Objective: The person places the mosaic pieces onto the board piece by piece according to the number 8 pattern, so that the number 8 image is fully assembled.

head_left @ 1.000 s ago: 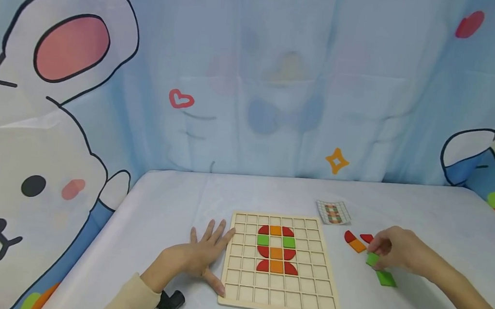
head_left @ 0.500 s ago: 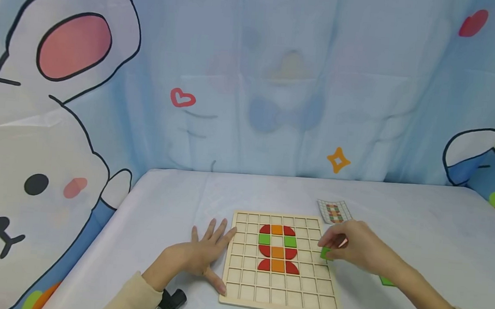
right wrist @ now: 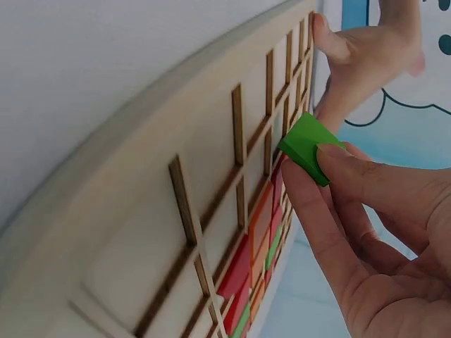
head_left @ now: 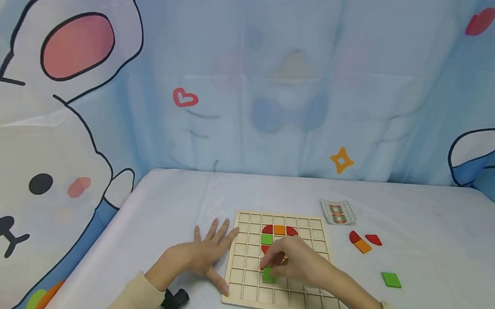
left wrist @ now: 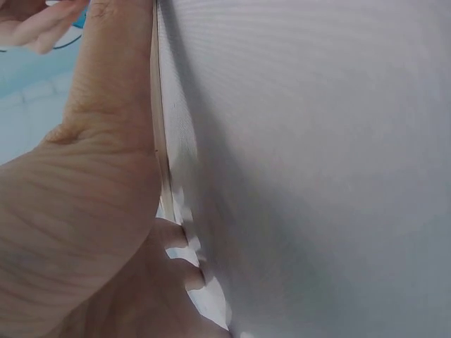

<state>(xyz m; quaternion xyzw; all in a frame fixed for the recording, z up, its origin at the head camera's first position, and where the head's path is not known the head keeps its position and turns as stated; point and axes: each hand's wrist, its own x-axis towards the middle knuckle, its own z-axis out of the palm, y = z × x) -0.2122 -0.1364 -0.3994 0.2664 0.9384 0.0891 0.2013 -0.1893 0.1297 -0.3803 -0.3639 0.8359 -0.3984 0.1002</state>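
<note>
A wooden grid board point(head_left: 245, 290) lies on the table, with red, orange and green tiles set in its middle columns. My right hand point(head_left: 297, 262) is over the board and pinches a green square tile point(right wrist: 306, 144) between thumb and fingers. In the head view that tile is just below the red tiles at the left of the pattern, and the hand covers part of the pattern. My left hand point(head_left: 198, 255) rests spread at the board's left edge, its thumb and a fingertip touching the frame. In the left wrist view the thumb point(left wrist: 116, 77) lies along the board's side.
Right of the board, a red piece point(head_left: 373, 239), another red piece point(head_left: 354, 236) touching an orange tile point(head_left: 363, 246), and a green tile point(head_left: 391, 280) lie on the white cloth. A small printed pattern card point(head_left: 337, 213) lies behind the board's right corner. A cartoon curtain point(head_left: 279, 79) hangs behind.
My right hand has picked up a green tile from the loose pieces on the right and carried it left over the board. The left hand keeps its place at the board's edge.
</note>
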